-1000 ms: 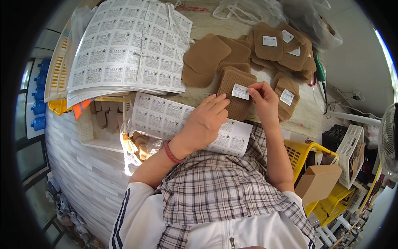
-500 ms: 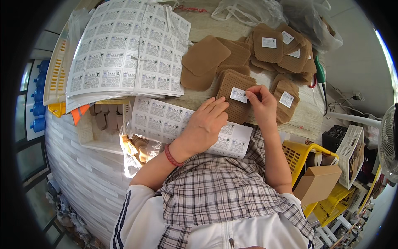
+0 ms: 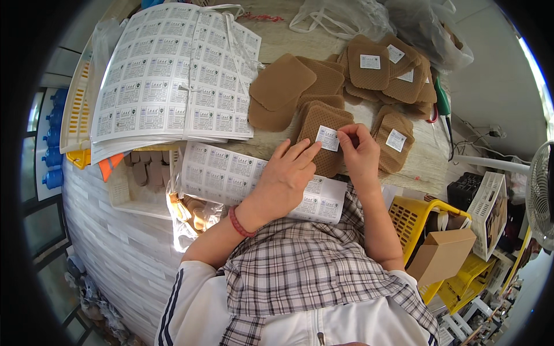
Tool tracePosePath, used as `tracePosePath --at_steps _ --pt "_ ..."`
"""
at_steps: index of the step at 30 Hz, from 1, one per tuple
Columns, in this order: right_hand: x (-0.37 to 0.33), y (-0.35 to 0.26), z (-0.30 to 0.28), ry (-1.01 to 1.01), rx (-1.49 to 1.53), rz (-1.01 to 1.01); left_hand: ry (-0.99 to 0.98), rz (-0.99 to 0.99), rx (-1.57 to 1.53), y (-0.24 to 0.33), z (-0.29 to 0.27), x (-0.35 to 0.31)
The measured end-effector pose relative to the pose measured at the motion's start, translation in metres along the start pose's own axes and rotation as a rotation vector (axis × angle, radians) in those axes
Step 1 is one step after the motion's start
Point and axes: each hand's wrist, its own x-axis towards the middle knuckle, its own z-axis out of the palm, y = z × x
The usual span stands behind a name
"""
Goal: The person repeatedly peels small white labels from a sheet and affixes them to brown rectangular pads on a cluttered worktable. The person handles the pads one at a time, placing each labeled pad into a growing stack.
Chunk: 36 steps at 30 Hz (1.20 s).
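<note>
A white printed label (image 3: 328, 138) lies on the top textured brown pad (image 3: 321, 117) of a stack on the table. My right hand (image 3: 362, 157) pinches the label's right edge between thumb and forefinger. From the other side my left hand (image 3: 281, 181) reaches in, fingers stretched out, one fingertip by the label's left edge. Under that hand is a sheet of printed labels (image 3: 222, 168), its right part bare of some labels. Labelled brown pads (image 3: 378, 78) are piled at the far right, with a smaller labelled pile (image 3: 392, 124) nearer. Unlabelled brown pads (image 3: 284, 81) lie beyond the stack.
A thick stack of label sheets (image 3: 151, 78) fills the table's left. Clear plastic bags (image 3: 427, 37) and a green-handled tool (image 3: 442, 97) lie at the far right. A yellow basket (image 3: 404, 216) with a cardboard box (image 3: 441, 256) stands on the right, near a fan (image 3: 539, 199).
My left fingertips have come closer to the label's left edge. My right hand stays pinched at its right edge. The whole view has shifted slightly.
</note>
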Motion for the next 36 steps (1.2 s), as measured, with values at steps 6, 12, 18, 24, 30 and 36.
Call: tracePosePath --at_steps 6,12,18,24,30,36 --pt "-0.009 -0.011 0.008 0.074 -0.363 -0.143 0.004 -0.008 0.046 0.003 0.006 -0.002" --pt "-0.008 0.018 0.012 0.304 -0.408 -0.317 0.007 -0.014 0.044 0.003 0.007 -0.001" --pt "-0.001 0.025 0.004 0.263 -0.072 -0.278 0.028 -0.010 0.045 -0.001 0.009 -0.003" --pt "-0.006 0.012 0.005 0.331 -0.149 -0.277 0.049 -0.014 0.002 0.002 0.005 -0.004" --pt "-0.002 0.019 0.009 0.311 -0.313 -0.324 0.054 -0.005 -0.014 0.000 0.008 -0.009" --pt "-0.007 0.007 0.002 0.330 -0.042 -0.252 0.091 -0.062 -0.051 0.001 -0.004 -0.016"
